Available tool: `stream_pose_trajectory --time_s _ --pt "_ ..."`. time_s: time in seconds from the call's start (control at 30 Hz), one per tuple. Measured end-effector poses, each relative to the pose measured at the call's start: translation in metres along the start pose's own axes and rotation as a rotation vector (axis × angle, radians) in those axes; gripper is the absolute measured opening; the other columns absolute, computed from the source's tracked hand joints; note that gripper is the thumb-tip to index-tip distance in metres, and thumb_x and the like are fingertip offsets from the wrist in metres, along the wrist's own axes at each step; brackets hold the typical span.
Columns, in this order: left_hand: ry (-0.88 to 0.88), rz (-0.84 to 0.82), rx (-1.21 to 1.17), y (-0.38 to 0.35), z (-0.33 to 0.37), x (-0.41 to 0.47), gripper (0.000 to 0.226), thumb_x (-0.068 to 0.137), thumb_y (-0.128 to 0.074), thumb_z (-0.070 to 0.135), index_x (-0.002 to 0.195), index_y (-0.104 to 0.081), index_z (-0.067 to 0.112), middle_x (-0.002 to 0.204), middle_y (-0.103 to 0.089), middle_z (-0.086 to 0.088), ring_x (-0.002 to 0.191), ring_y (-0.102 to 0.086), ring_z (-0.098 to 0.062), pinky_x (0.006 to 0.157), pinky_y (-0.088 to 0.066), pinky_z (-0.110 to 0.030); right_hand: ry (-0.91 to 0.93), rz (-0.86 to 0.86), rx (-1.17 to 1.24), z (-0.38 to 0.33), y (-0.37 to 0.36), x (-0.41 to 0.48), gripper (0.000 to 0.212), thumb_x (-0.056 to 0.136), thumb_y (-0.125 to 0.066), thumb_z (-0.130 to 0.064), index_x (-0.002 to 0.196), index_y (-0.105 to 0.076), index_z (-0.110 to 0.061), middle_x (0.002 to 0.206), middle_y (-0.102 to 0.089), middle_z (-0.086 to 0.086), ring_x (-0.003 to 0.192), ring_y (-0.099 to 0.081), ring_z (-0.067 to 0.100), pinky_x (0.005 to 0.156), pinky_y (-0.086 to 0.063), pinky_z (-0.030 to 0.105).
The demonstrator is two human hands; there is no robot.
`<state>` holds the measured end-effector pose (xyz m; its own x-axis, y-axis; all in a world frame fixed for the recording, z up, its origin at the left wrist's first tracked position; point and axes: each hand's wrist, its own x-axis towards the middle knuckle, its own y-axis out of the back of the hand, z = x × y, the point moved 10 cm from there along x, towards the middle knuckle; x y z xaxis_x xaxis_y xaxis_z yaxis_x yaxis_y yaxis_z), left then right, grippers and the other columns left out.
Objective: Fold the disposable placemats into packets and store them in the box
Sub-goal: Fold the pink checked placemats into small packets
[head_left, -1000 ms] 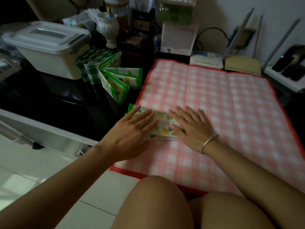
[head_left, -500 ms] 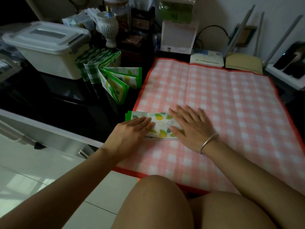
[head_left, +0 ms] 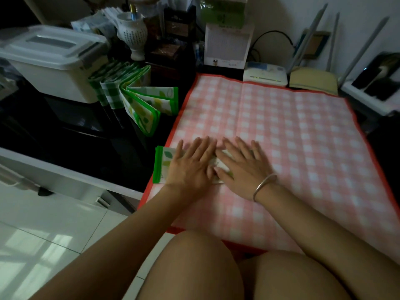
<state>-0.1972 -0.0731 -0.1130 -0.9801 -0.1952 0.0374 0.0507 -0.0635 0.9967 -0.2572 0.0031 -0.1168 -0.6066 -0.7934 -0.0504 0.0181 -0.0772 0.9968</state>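
A folded placemat packet [head_left: 162,163], white with green and yellow leaves and a green border, lies on the near left part of a spread pink checked placemat [head_left: 281,131]. My left hand [head_left: 190,165] presses flat on the packet with straight fingers. My right hand [head_left: 244,167], a bangle on its wrist, presses flat on the packet's right end. The hands cover most of the packet. Several folded packets [head_left: 138,100] stand on the dark table to the left. A white lidded storage box [head_left: 54,61] sits behind them, its lid on.
A white vase [head_left: 133,35], a desk calendar [head_left: 227,46], a white router [head_left: 265,73] and other clutter line the back of the table. Beyond the pink mat's right edge lie dark devices [head_left: 381,76]. My bare knees are under the near edge.
My left hand has slid right and forward over the packet, closing up to my right hand. The packet's patterned middle is now covered. My right hand has barely moved.
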Motion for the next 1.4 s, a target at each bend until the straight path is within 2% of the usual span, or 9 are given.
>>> stream_pose_trajectory --time_s 0.07,0.33,0.43,0.53,0.73,0.9,1.07,1.2,1.4 --pt "0.012 0.058 -0.033 0.003 -0.012 -0.007 0.066 0.094 -0.016 0.051 0.153 -0.026 0.023 0.159 -0.025 0.001 0.147 -0.024 -0.021 0.119 -0.016 -0.053 0.038 0.011 -0.003 0.005 -0.002 -0.002 0.076 0.08 0.008 -0.064 0.151 -0.004 -0.038 0.161 0.001 -0.01 0.148 0.002 0.02 0.118 0.0 0.05" --pt "0.062 0.004 -0.005 -0.005 -0.037 -0.011 0.071 0.09 0.001 0.069 0.153 0.008 0.037 0.163 0.009 0.009 0.149 0.014 -0.012 0.12 0.009 -0.05 -0.03 -0.06 0.036 0.033 -0.014 -0.011 0.075 0.082 0.013 -0.057 0.151 0.012 -0.028 0.159 0.016 -0.009 0.146 0.014 0.013 0.119 0.004 0.043" --pt "0.066 0.005 -0.001 -0.005 -0.038 -0.011 0.072 0.09 0.002 0.07 0.154 0.008 0.037 0.162 0.011 0.01 0.148 0.016 -0.012 0.119 0.011 -0.052 -0.13 0.083 0.45 0.051 0.002 -0.008 0.058 0.099 -0.027 -0.044 0.152 -0.02 -0.021 0.16 -0.015 0.0 0.147 -0.01 0.015 0.119 -0.009 0.035" --pt "0.07 -0.002 0.0 -0.006 -0.037 -0.01 0.072 0.09 0.003 0.07 0.154 0.009 0.037 0.162 0.013 0.01 0.148 0.019 -0.012 0.118 0.011 -0.052 -0.464 0.488 0.646 0.1 0.031 -0.032 0.043 0.093 -0.046 -0.031 0.13 -0.057 -0.013 0.126 -0.06 0.013 0.118 -0.052 0.032 0.099 -0.039 0.034" --pt "0.067 -0.016 -0.01 -0.005 -0.038 -0.009 0.077 0.085 0.007 0.071 0.154 0.009 0.035 0.162 0.012 0.01 0.147 0.019 -0.01 0.118 0.014 -0.051 -0.56 0.245 0.504 0.09 0.016 -0.031 0.037 0.099 -0.041 -0.041 0.095 -0.062 -0.011 0.098 -0.068 0.017 0.095 -0.06 0.037 0.071 -0.042 0.035" --pt "0.006 0.155 -0.283 0.019 -0.034 -0.012 0.081 0.086 -0.021 0.068 0.156 -0.017 0.029 0.162 -0.014 0.004 0.151 -0.005 -0.015 0.119 0.013 -0.049 -0.547 0.218 0.464 0.097 0.014 -0.035 0.037 0.1 -0.042 -0.036 0.097 -0.062 -0.005 0.104 -0.067 0.02 0.1 -0.058 0.038 0.076 -0.042 0.037" --pt "-0.116 0.366 -0.199 0.038 -0.001 -0.029 0.052 0.084 -0.063 0.041 0.133 -0.056 0.029 0.134 -0.049 -0.001 0.126 -0.04 -0.029 0.104 -0.023 -0.042 -0.556 0.202 0.389 0.114 0.015 -0.048 0.038 0.1 -0.04 -0.038 0.095 -0.061 -0.007 0.101 -0.068 0.017 0.095 -0.06 0.037 0.072 -0.042 0.035" --pt "-0.133 0.315 -0.108 0.031 0.015 -0.027 0.041 0.094 -0.048 0.043 0.132 -0.059 0.03 0.116 -0.054 0.004 0.104 -0.048 -0.022 0.087 -0.031 -0.035 -0.559 0.205 0.358 0.12 0.015 -0.052 0.038 0.1 -0.038 -0.039 0.099 -0.061 -0.009 0.101 -0.068 0.017 0.095 -0.061 0.038 0.071 -0.043 0.035" --pt "-0.109 0.184 -0.139 0.019 0.014 -0.023 0.068 0.091 -0.027 0.062 0.146 -0.041 0.026 0.123 -0.049 0.001 0.109 -0.044 -0.019 0.094 -0.032 -0.037 -0.493 0.21 0.367 0.124 0.021 -0.049 0.037 0.1 -0.039 -0.039 0.094 -0.06 -0.008 0.095 -0.069 0.016 0.089 -0.06 0.036 0.064 -0.035 0.032"
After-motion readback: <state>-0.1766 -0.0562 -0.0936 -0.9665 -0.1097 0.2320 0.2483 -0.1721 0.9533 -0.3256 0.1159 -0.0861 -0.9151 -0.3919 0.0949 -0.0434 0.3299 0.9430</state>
